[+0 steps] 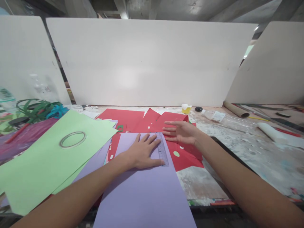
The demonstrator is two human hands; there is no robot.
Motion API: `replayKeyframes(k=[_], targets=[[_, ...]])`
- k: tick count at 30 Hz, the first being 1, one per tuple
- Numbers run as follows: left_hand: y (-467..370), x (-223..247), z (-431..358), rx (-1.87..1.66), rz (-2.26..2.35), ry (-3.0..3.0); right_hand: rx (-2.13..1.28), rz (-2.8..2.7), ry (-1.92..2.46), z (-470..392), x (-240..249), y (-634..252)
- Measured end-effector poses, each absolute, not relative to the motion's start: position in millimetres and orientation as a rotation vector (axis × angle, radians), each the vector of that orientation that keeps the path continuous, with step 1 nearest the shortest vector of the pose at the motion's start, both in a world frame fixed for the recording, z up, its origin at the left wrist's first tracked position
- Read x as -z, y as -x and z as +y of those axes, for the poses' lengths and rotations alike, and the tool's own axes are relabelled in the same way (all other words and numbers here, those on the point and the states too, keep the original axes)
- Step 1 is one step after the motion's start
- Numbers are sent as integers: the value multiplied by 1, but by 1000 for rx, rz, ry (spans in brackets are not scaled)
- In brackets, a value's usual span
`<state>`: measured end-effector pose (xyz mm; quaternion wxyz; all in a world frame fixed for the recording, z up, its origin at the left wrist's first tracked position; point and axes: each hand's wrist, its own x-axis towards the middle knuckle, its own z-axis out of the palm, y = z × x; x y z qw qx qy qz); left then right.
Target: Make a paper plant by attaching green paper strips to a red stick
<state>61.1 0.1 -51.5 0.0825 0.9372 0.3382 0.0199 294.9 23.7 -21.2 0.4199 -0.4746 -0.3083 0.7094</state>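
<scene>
A sheet of purple paper (147, 196) lies in front of me and overhangs the table's near edge. Flat on it, with fingers spread, rests my left hand (145, 151). Its thumb and a fingertip touch a clear ruler (163, 152) placed along the sheet's right side. My right hand (181, 133) is just right of the ruler's far end, fingers apart and palm turned inward, with nothing visible in it. Red paper (187, 160) lies beneath and beyond the purple sheet, with small scraps and a light green oval (176, 154) on it.
Light green sheets (45, 171) with a tape ring (72, 139) on top lie left. Green strips (35, 109) are behind them. A yellow tub (186, 109), plastic bottle (213, 116), cardboard tube (236, 110) and white roll (272, 133) are right. White boards (147, 63) stand behind.
</scene>
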Motion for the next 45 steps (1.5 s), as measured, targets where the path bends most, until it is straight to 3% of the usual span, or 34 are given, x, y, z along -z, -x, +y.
replayKeyframes(k=[14,21,32,45], targets=[[-61,49,-2,-63,1002,-2804,-1627,-830,1278,21,24,-280],[-54,47,-11,-36,980,-2819,-1290,-1354,1521,22,36,-272],[-68,25,1,78,1036,-2712,-948,-1714,1812,48,37,-264],[-63,36,0,11,1005,-2732,-903,-1831,1803,46,33,-266]])
